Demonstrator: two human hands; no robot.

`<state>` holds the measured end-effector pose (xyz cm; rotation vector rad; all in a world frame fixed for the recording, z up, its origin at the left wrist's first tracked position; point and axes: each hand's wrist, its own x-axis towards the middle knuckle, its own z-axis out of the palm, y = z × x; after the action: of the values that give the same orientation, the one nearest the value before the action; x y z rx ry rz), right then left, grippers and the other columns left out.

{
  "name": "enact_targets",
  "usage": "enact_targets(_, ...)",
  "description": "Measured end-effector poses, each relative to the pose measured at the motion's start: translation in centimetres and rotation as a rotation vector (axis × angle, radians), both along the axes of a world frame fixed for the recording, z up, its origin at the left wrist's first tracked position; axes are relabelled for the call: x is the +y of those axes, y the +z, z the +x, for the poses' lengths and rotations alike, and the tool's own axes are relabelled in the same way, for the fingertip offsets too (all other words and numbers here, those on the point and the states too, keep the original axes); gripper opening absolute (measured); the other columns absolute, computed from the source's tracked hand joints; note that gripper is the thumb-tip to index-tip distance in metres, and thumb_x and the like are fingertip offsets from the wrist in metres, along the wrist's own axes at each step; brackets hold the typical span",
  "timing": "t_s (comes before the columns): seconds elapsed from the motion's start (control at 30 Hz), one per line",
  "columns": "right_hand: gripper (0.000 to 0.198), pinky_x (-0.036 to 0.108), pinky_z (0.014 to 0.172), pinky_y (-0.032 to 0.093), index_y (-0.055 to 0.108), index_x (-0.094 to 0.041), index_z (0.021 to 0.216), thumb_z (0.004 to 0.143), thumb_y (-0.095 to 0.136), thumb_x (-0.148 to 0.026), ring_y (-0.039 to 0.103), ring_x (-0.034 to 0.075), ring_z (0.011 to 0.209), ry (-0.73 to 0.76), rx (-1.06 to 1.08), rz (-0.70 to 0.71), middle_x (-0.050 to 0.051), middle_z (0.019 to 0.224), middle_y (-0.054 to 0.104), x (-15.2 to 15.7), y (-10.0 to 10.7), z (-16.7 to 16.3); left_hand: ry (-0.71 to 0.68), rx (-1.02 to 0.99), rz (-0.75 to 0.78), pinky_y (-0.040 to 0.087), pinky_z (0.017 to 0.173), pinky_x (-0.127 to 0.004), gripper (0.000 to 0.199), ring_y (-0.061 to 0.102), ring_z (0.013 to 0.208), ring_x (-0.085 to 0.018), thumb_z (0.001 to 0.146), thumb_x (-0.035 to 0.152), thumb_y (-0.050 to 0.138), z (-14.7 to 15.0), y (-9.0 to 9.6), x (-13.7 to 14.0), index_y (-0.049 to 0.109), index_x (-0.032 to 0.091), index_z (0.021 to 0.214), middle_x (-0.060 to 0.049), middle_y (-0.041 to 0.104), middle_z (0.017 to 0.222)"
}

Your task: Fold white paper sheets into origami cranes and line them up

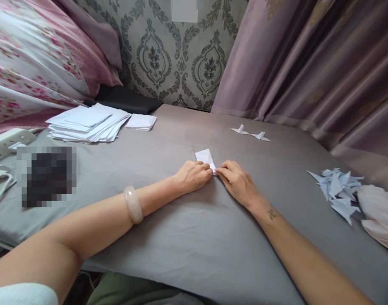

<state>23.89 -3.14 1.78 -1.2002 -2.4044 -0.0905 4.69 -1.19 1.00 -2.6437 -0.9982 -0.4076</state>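
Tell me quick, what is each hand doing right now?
Left hand: fingers curled, pressing down on the small white paper.
Right hand: fingertips pinching the same paper's near edge on the grey sheet.

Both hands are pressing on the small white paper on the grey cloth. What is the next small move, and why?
Probably the left hand should keep the folded paper pinned while the right hand runs its fingertips along the near edge to sharpen the crease. Both hands meet at that edge, the paper lies flat on the grey cloth, and it looks far less folded than the finished pieces at right.
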Motion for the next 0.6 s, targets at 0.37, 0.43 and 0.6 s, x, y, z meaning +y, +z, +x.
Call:
enact_targets(0.37, 0.027, 0.030, 0.064, 0.042, 0.066, -0.017, 0.087, 0.096, 0.041, -0.023, 0.052, 0.020, 0.081, -0.018, -0.141, 0.153, 0.008, 0.085, 0.063, 0.23, -0.12, -0.56, 0.038, 0.007, -0.091, 0.030, 0.047, -0.025, 0.034, 0.060, 0.071, -0.017, 0.098, 0.027, 0.038, 0.22, 0.89, -0.31, 0.064, 0.015, 0.079, -0.006, 0.065, 0.076)
enact_targets(0.43, 0.025, 0.030, 0.063, 0.042, 0.067, -0.017, 0.087, 0.095, 0.043, -0.022, 0.053, 0.020, 0.082, -0.028, -0.114, 0.135, 0.008, 0.086, 0.063, 0.17, -0.22, -0.59, 0.035, 0.025, -0.097, 0.030, 0.047, -0.026, 0.033, 0.061, 0.071, -0.017, 0.097, 0.026, 0.039, 0.22, 1.00, -0.32, 0.064, 0.015, 0.079, -0.006, 0.065, 0.076)
enact_targets(0.6, 0.017, 0.027, 0.063, 0.044, 0.069, -0.021, 0.091, 0.089, 0.052, -0.019, 0.058, 0.018, 0.084, -0.055, 0.100, -0.007, 0.006, 0.087, 0.063, 0.14, -0.38, -0.28, 0.032, 0.039, -0.091, 0.029, 0.047, -0.026, 0.029, 0.061, 0.071, -0.018, 0.096, 0.023, 0.041, 0.28, 0.87, -0.22, 0.065, 0.015, 0.081, -0.006, 0.066, 0.076)
